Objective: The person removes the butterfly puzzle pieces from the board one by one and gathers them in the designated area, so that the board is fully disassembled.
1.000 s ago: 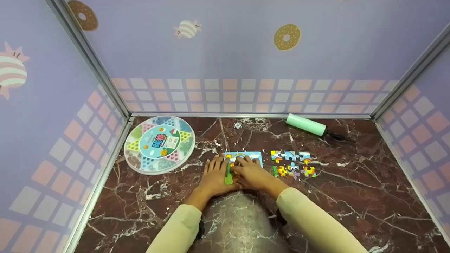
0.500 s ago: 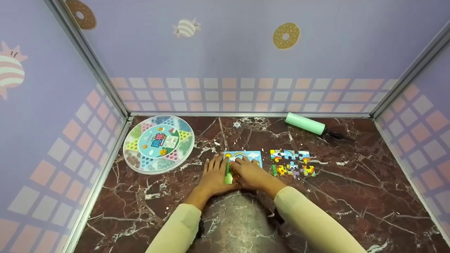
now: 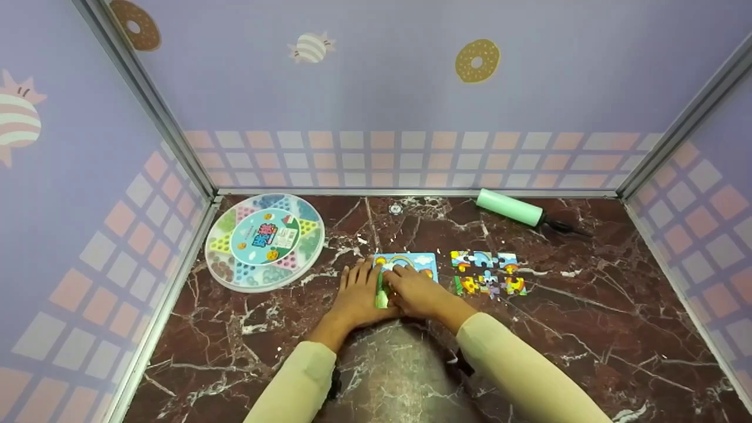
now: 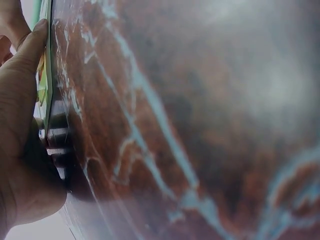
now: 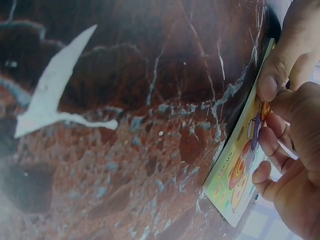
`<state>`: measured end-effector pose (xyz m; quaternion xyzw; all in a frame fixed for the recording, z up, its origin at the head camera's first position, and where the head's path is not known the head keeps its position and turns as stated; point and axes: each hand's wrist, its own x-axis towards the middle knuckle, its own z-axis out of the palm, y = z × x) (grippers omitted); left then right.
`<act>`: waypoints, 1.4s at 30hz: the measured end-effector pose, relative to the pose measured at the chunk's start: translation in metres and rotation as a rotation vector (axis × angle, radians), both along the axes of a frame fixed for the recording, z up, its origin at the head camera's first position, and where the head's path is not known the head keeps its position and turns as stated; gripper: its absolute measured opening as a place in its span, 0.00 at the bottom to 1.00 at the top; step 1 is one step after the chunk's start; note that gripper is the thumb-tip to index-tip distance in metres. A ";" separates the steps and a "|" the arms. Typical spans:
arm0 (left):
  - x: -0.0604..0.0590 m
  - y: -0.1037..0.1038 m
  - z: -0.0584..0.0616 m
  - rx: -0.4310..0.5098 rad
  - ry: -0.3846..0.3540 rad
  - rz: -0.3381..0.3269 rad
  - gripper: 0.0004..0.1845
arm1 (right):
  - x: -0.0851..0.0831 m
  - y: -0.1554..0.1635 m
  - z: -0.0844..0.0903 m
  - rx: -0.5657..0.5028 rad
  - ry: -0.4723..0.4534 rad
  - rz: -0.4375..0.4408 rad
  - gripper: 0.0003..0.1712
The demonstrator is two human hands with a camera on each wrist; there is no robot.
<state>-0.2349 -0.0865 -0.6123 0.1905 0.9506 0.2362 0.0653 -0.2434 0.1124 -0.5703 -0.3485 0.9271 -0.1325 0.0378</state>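
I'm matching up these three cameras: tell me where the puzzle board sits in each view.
Head: centre, the puzzle board lies partly covered.
Left wrist: the puzzle board is a thin strip, upper left.
Right wrist: the puzzle board lies slanted, right of centre.
Shared landmark: the left hand, at its edge.

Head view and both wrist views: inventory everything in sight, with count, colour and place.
Puzzle board: one, blue, green and multicoloured, beneath the hands
Loose puzzle pieces: about six, multicoloured, two rows right of the board
Round game board: one, multicoloured, back left
Cylinder: one, mint green with black end, back right
Small disc: one, black and white, near back wall
Table: one, dark red marbled, below everything
Walls: three, purple with printed decorations, back and sides
Sleeves: two, cream, lower centre
Left hand: one, board's left edge
Right hand: one, over board
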 end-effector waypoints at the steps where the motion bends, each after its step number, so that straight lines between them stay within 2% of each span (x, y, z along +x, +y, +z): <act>1: 0.001 0.000 0.001 -0.002 -0.002 0.000 0.65 | 0.000 0.000 0.000 -0.002 0.008 0.001 0.25; 9: 0.005 0.002 0.011 -0.019 0.023 -0.002 0.63 | 0.000 0.000 -0.003 -0.060 0.060 0.049 0.20; 17: 0.001 0.000 0.000 0.011 0.011 0.007 0.66 | 0.002 -0.002 -0.002 -0.045 0.072 0.044 0.21; 28: 0.007 0.003 0.015 -0.045 0.013 -0.002 0.63 | 0.003 -0.002 0.000 -0.079 0.049 0.043 0.20; 42: 0.004 0.001 0.010 -0.006 0.011 -0.015 0.65 | 0.004 -0.003 -0.001 -0.080 0.041 0.040 0.22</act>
